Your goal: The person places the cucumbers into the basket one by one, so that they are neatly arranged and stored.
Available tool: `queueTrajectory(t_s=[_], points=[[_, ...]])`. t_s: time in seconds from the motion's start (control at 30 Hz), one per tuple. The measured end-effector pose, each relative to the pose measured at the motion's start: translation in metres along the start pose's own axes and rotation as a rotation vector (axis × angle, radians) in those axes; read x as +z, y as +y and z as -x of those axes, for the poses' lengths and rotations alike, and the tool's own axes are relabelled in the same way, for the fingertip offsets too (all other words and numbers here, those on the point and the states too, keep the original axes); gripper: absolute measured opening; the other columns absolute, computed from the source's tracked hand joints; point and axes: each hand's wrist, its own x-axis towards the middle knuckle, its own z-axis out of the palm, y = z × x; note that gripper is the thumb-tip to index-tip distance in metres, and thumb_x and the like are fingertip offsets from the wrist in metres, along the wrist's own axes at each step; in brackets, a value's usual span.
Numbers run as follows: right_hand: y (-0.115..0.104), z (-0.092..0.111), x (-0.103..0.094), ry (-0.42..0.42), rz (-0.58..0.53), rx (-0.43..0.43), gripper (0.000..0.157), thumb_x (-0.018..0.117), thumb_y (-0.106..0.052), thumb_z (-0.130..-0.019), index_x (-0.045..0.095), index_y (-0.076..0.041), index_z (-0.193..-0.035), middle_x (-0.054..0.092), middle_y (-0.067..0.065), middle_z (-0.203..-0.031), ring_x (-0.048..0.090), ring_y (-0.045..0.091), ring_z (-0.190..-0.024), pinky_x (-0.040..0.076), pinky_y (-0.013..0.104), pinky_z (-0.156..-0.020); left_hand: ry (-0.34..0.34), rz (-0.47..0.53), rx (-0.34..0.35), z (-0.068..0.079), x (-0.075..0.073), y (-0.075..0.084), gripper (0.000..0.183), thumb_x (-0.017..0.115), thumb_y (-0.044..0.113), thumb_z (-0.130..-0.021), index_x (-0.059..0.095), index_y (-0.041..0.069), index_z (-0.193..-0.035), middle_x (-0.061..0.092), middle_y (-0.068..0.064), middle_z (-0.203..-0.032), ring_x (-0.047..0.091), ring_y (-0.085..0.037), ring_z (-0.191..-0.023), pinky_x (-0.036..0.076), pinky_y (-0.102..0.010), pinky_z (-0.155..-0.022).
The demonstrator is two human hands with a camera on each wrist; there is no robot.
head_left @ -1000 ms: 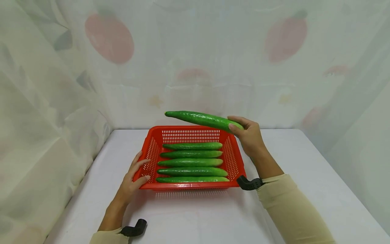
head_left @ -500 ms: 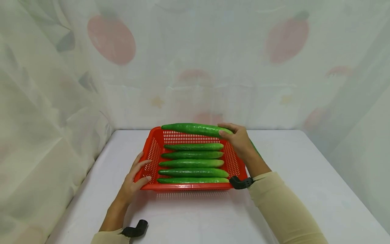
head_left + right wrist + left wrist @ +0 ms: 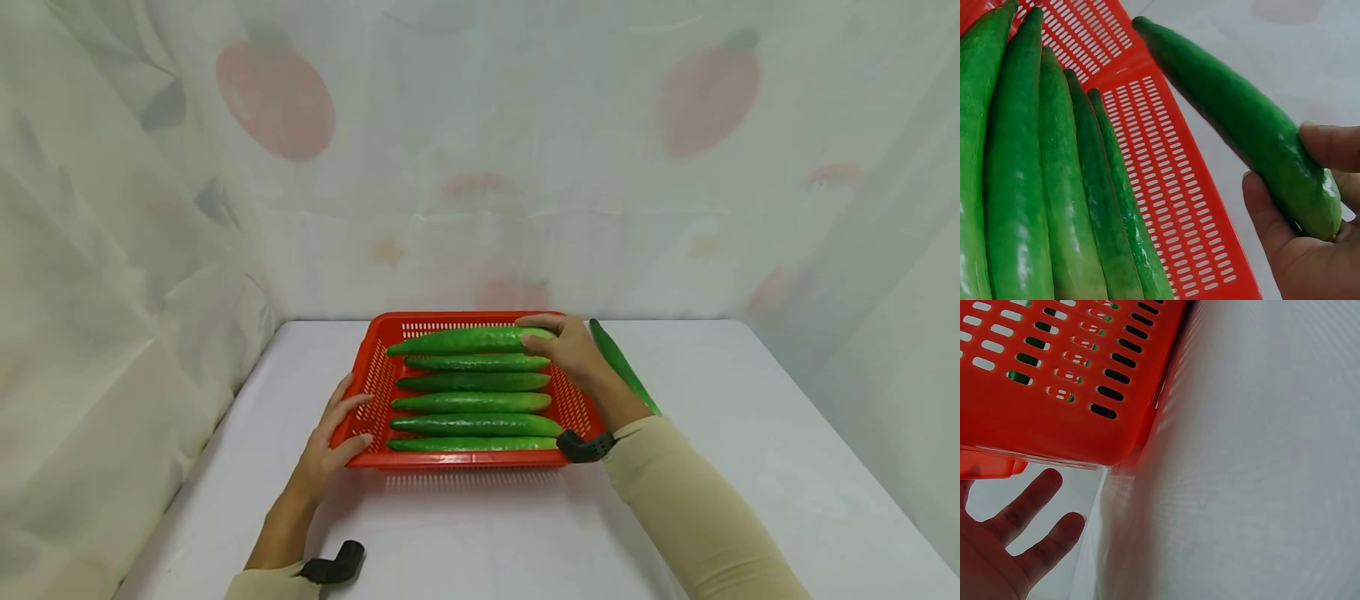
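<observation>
My right hand (image 3: pixel 573 354) grips a long green cucumber (image 3: pixel 461 341) by its paler end, thumb on one side and fingers on the other. In the head view this cucumber lies level across the back wall of the red plastic basket (image 3: pixel 472 458), its dark tip pointing left. The right wrist view shows the held cucumber (image 3: pixel 1229 112) slanting over the basket's slotted wall (image 3: pixel 1172 169). My left hand (image 3: pixel 322 454) rests at the basket's left rim, thumb and forefinger over the edge. Two of its fingers (image 3: pixel 1032 500) stretch out straight beside the basket's outside.
Several cucumbers (image 3: pixel 472 403) lie side by side in the basket, tips to the left. Another cucumber (image 3: pixel 621 364) lies on the white table (image 3: pixel 735 417) to the right, partly behind my right forearm. White printed sheeting (image 3: pixel 480 125) rises behind and at the sides.
My right hand has moved left and down, bringing the cucumber from above the basket's back rim to low in front of its back wall. The left hand has stayed at the rim.
</observation>
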Motion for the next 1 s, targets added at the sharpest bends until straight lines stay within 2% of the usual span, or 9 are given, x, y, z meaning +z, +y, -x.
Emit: queueTrajectory(t_s=[0.13, 0.3, 0.5, 0.57, 0.8, 1.0], points=[[0.002, -0.002, 0.002, -0.034, 0.046, 0.035, 0.035, 0.064, -0.009, -0.093, 0.061, 0.001, -0.127, 0.052, 0.014, -0.134, 0.061, 0.031, -0.104, 0.045, 0.05, -0.09, 0.0, 0.009, -0.008, -0.001, 0.001, 0.001, 0.048, 0.054, 0.007, -0.086, 0.051, 0.005, -0.134, 0.013, 0.003, -0.159, 0.022, -0.028, -0.137, 0.034, -0.038, -0.097], [0.005, -0.004, 0.005, -0.07, 0.145, 0.081, 0.032, 0.065, -0.009, -0.092, 0.065, -0.005, -0.124, 0.052, 0.011, -0.134, 0.062, 0.025, -0.103, 0.049, 0.042, -0.085, 0.002, 0.015, 0.006, -0.002, 0.002, 0.003, 0.048, 0.055, 0.006, -0.086, 0.051, 0.004, -0.134, 0.013, 0.001, -0.159, 0.022, -0.03, -0.137, 0.034, -0.046, -0.097], [0.006, -0.005, 0.007, -0.087, 0.2, 0.096, 0.033, 0.065, -0.007, -0.092, 0.064, -0.004, -0.124, 0.05, 0.014, -0.136, 0.065, 0.025, -0.098, 0.05, 0.039, -0.083, 0.003, 0.011, 0.014, -0.003, 0.0, 0.002, 0.048, 0.054, 0.006, -0.086, 0.051, 0.004, -0.134, 0.013, 0.0, -0.159, 0.024, -0.03, -0.135, 0.037, -0.028, -0.094], [0.007, -0.005, 0.008, -0.092, 0.187, 0.103, 0.033, 0.064, -0.006, -0.092, 0.064, -0.003, -0.125, 0.051, 0.014, -0.135, 0.064, 0.026, -0.099, 0.05, 0.041, -0.083, 0.003, 0.007, 0.01, -0.002, 0.0, 0.002, 0.048, 0.054, 0.007, -0.086, 0.051, 0.004, -0.134, 0.013, 0.001, -0.159, 0.024, -0.03, -0.135, 0.037, -0.023, -0.092], [0.011, -0.005, 0.007, -0.095, 0.04, 0.168, 0.034, 0.059, 0.006, -0.092, 0.058, 0.008, -0.126, 0.051, 0.021, -0.131, 0.062, 0.034, -0.098, 0.049, 0.054, -0.08, -0.006, 0.011, 0.017, -0.002, 0.0, 0.002, 0.049, 0.055, 0.008, -0.087, 0.05, 0.004, -0.135, 0.012, 0.0, -0.159, 0.024, -0.031, -0.135, 0.037, -0.023, -0.092], [0.016, -0.005, 0.004, -0.077, 0.007, 0.209, 0.034, 0.057, 0.006, -0.092, 0.056, 0.01, -0.126, 0.049, 0.02, -0.132, 0.058, 0.034, -0.101, 0.048, 0.057, -0.079, -0.01, 0.023, 0.022, -0.002, 0.0, 0.003, 0.049, 0.055, 0.007, -0.086, 0.05, 0.005, -0.135, 0.012, 0.001, -0.159, 0.024, -0.031, -0.135, 0.037, -0.026, -0.093]])
